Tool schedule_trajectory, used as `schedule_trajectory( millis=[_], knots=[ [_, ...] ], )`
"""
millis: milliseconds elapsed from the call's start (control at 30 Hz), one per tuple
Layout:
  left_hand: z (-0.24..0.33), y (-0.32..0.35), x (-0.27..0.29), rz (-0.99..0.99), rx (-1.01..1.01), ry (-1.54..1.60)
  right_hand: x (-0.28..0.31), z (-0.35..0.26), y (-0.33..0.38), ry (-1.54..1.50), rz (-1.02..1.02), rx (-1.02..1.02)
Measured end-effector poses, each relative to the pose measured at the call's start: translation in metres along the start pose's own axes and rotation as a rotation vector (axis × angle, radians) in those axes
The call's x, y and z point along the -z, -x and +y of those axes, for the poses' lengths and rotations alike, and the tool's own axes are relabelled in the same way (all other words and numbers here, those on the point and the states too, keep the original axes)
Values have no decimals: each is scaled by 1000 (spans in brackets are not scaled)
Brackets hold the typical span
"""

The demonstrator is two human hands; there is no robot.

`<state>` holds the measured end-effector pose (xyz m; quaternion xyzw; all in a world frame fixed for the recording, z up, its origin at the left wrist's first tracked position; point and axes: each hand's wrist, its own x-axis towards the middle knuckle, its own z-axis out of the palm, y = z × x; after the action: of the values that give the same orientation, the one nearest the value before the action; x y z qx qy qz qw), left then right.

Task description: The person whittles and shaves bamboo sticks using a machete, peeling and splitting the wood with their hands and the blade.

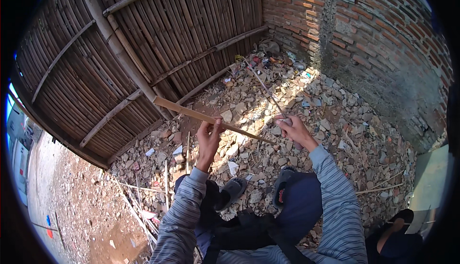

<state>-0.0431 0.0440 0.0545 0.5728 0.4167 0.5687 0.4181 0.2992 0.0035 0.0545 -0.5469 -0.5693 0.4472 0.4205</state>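
Rising across the far left, a woven bamboo fence (143, 39) meets a red brick wall (373, 34) on the far right. Rubble ground (335, 134) strewn with stones and scraps spreads between them. A flat bamboo strip (191, 113) slants from far left toward near right, above the person's grey sandals (232, 189). The left hand (209, 139) is closed around the strip near its middle. The right hand (293, 129) is clenched on a long thin blade (266, 89) that points away, meeting the strip's near end.
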Motion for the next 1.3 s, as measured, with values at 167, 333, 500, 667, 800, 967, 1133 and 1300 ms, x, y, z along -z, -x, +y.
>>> schedule_trajectory(
  millis=[167, 333, 500, 667, 800, 967, 1133, 1300],
  knots=[
    [-12, 13, -4, -171, 2, -205, -17, -8, 7, 92, -98, -26],
    [-3, 16, -9, -258, -51, -241, -37, -36, 20, 131, -139, -47],
    [5, 21, -11, -195, -193, -341, -56, -79, 42, -137, -170, -25],
    [16, 23, -19, -172, -243, -398, -92, -115, 77, -421, -211, 45],
    [16, 25, -19, -158, -294, -385, -118, -130, 99, -575, -285, 37],
    [16, 27, -13, -182, -318, -466, -132, -148, 107, -601, -336, 3],
    [12, 28, -13, -174, -300, -448, -139, -145, 105, -522, -324, 13],
    [13, 27, -8, -175, -279, -482, -144, -130, 104, -514, -321, -86]
  ],
)
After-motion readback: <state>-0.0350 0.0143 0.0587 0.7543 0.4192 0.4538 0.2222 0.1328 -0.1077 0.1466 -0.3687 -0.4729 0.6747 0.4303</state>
